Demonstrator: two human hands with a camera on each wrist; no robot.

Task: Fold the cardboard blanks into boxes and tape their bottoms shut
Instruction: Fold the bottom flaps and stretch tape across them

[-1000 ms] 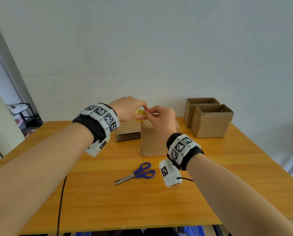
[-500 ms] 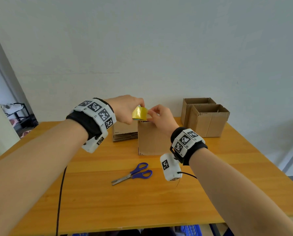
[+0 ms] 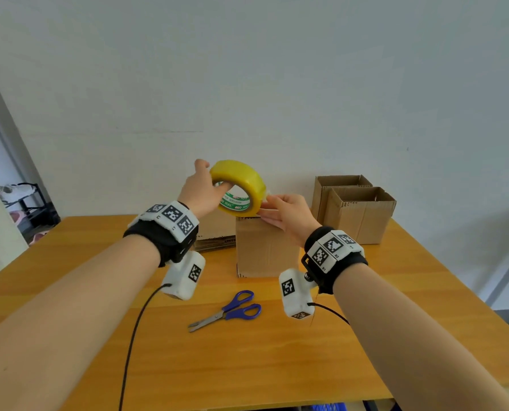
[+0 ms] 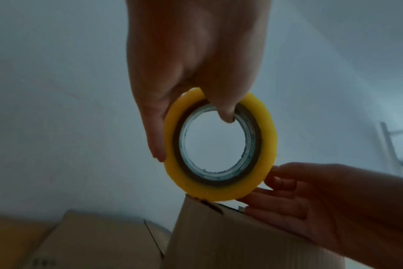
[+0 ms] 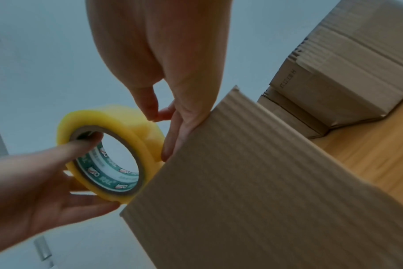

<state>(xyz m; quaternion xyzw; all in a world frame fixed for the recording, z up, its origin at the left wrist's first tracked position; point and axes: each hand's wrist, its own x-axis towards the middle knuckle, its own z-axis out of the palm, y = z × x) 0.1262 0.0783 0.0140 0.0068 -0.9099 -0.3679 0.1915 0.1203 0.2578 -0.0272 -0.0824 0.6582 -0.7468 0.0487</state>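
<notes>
My left hand (image 3: 208, 185) holds a yellow tape roll (image 3: 238, 179) on edge above the brown cardboard box (image 3: 265, 250), thumb hooked in the core and fingers on the outer rim. In the left wrist view the roll (image 4: 219, 193) nearly touches the box's top edge (image 4: 219, 236). At the roll's right side my right hand (image 3: 269, 200) pinches the loose tape end between thumb and forefinger. In the right wrist view its other fingers (image 5: 170, 145) lie along the box's top edge (image 5: 242, 182), beside the roll (image 5: 117, 118).
Two folded open-topped boxes (image 3: 362, 215) stand at the back right of the wooden table (image 3: 277, 366). A stack of flat blanks (image 3: 214, 241) lies behind my left wrist. Blue-handled scissors (image 3: 229, 311) lie in front of the box. A wall rises just behind the table.
The left hand has lifted the tape roll off the box top and turned it up on edge. The right hand stays at the roll's right side.
</notes>
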